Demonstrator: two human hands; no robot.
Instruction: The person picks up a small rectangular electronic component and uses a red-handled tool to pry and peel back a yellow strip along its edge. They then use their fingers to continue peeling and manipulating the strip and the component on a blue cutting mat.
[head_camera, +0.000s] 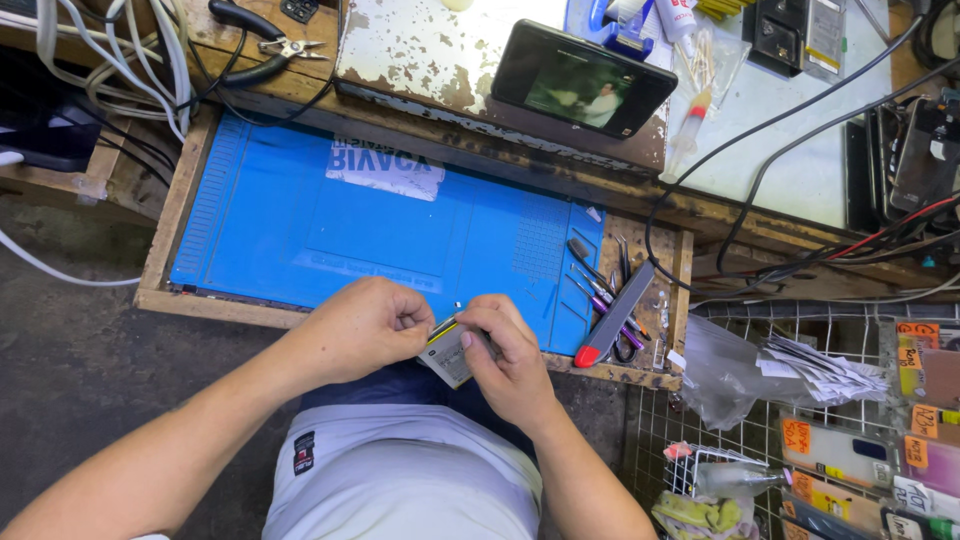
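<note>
Both hands meet at the near edge of a blue work mat (300, 225) set in a wooden tray. My left hand (365, 325) and my right hand (512, 355) together grip a small flat grey rectangular part (447, 355) with a yellow edge, probably a phone battery. It is held tilted just over the tray's front rim, above my lap. Fingers of both hands cover most of it.
Tweezers, small screwdrivers and a red-tipped grey cutter (612, 317) lie at the mat's right side. A dark phone (580, 80) with a lit screen leans on a worn white board behind. Pliers (262, 45), cables, a wire rack (800, 400) with bags and packaged items stand around.
</note>
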